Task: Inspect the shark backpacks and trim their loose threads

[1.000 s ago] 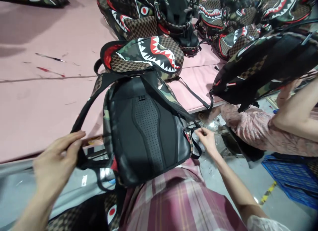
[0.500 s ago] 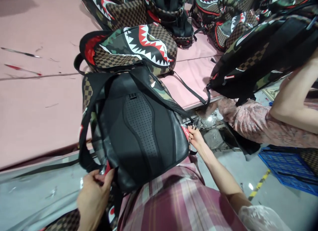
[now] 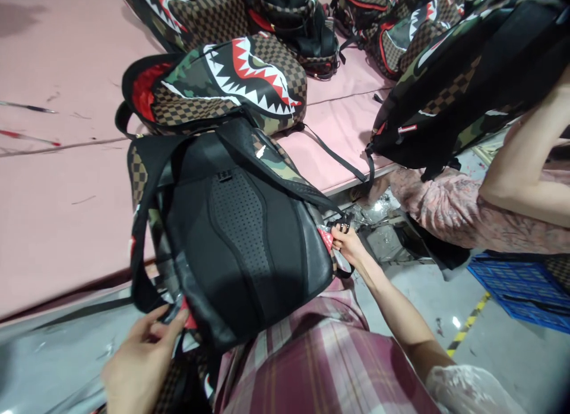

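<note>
Your hands close narrowly on the two lower corners of a black backpack (image 3: 280, 277), which lies between them, back panel upward, its lower edge against your plaid garment (image 3: 294, 366). Your left hand (image 3: 140, 354) pinches at one corner, thumb against a red tab (image 3: 189, 314), fingers by the lower end of a shoulder strap (image 3: 141, 253); exactly what lies between the fingertips you cannot tell. Your right hand (image 3: 350, 245) grips the opposite corner, touching a red patch (image 3: 326, 238) and a black buckle (image 3: 344, 226). Between the hands, a perforated strip (image 3: 240, 215) runs down the panel. Beyond both hands, on the pink desk (image 3: 57, 230), rests a shark-mouth bag (image 3: 236, 84), touching the backpack's top. Well ahead of your left hand lie a dark pen (image 3: 29, 107) and a red one (image 3: 31, 137). To the right of your right hand, a co-worker's bare arm (image 3: 521, 152) reaches to a large dark bag (image 3: 467, 99); nearer, a blue crate (image 3: 521, 289) stands on the floor (image 3: 503, 366).
</note>
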Action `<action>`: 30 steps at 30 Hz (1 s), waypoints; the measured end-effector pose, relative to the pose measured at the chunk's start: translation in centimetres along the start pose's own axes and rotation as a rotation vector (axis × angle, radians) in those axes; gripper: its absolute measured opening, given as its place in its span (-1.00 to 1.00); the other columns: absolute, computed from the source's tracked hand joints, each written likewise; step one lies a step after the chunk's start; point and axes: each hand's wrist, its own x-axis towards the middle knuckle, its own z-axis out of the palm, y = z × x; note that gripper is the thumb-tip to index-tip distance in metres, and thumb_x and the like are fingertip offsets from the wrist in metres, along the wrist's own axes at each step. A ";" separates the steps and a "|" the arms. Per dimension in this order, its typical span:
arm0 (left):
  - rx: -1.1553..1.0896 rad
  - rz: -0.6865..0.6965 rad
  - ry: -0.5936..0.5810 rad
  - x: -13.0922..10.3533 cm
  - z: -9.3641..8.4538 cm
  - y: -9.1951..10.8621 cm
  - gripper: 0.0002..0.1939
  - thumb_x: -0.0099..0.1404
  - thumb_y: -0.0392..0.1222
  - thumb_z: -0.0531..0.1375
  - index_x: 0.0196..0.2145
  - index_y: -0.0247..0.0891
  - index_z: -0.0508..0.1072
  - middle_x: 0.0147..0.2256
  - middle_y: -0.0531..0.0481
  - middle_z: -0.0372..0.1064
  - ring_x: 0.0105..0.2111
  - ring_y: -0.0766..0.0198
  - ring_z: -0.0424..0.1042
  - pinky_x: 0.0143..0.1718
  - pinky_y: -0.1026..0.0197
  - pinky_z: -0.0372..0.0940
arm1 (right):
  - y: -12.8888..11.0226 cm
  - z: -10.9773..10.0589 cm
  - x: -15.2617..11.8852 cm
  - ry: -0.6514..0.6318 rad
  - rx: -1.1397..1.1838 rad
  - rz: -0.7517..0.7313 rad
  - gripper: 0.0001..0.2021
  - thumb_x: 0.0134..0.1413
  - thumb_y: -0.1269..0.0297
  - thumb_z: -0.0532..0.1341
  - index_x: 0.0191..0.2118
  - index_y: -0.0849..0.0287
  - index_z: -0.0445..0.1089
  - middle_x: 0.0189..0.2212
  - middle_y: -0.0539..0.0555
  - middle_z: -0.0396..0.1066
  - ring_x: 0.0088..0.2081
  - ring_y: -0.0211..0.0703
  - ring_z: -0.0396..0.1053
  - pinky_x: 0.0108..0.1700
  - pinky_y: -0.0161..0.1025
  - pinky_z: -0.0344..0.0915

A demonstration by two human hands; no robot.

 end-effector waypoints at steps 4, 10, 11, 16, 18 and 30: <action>0.161 0.170 0.304 0.3 -0.9 4.4 -0.57 0.17 0.17 -0.07 -0.12 0.01 0.36 -0.50 0.01 0.22 -0.36 -0.03 0.34 -0.47 0.07 0.19 | -0.1 -0.4 0.0 -0.012 -0.068 -0.048 -0.59 -0.28 0.11 0.35 -0.69 0.17 0.10 -0.79 -0.18 -0.02 -0.70 -0.44 -0.10 -0.64 -0.38 -0.09; -0.151 0.915 0.215 1.8 4.1 13.3 -0.81 0.23 -0.14 0.07 -0.37 -0.17 0.48 -0.39 -0.03 0.45 -0.27 0.14 0.41 -0.16 0.09 0.23 | -0.8 -1.2 -0.1 0.001 -0.254 -0.074 -0.72 -0.29 0.25 0.33 -0.69 0.20 0.19 -0.74 -0.14 0.08 -0.64 -0.41 -0.02 -0.58 -0.38 -0.05; -0.171 1.001 0.172 2.0 5.1 14.8 -0.83 0.23 -0.17 0.08 -0.38 -0.17 0.48 -0.37 -0.02 0.47 -0.21 0.13 0.40 -0.11 0.07 0.20 | -1.0 -1.3 -0.1 0.000 -0.315 -0.078 -0.72 -0.28 0.25 0.32 -0.69 0.20 0.18 -0.73 -0.14 0.07 -0.62 -0.41 -0.02 -0.57 -0.38 -0.06; -0.132 1.204 0.006 2.3 8.0 20.1 -0.83 0.26 -0.23 0.08 -0.31 -0.14 0.49 -0.27 0.00 0.49 -0.05 0.10 0.33 -0.05 0.00 0.07 | -1.6 -2.0 -0.1 -0.110 -0.398 -0.071 -0.70 -0.24 0.20 0.31 -0.67 0.20 0.18 -0.70 -0.14 0.03 -0.59 -0.40 -0.05 -0.54 -0.38 -0.08; -0.108 1.211 -0.035 2.4 8.3 21.1 -0.83 0.26 -0.22 0.08 -0.32 -0.14 0.48 -0.25 -0.01 0.48 -0.04 0.08 0.31 -0.05 -0.01 0.03 | -1.6 -2.3 0.0 -0.165 -0.343 -0.045 -0.75 -0.25 0.20 0.32 -0.62 0.22 0.27 -0.67 -0.12 0.11 -0.57 -0.39 0.00 -0.53 -0.39 -0.05; -0.165 0.702 -0.418 -0.3 8.6 24.0 -0.72 0.12 0.00 0.14 -0.32 -0.25 0.43 -0.44 -0.12 0.44 -0.43 0.11 0.40 -0.40 0.13 0.19 | -5.0 -0.8 -0.2 -0.166 -0.510 -0.142 -0.80 -0.03 0.22 0.19 -0.49 0.25 0.44 -0.61 -0.08 0.31 -0.55 -0.36 0.18 -0.49 -0.40 0.06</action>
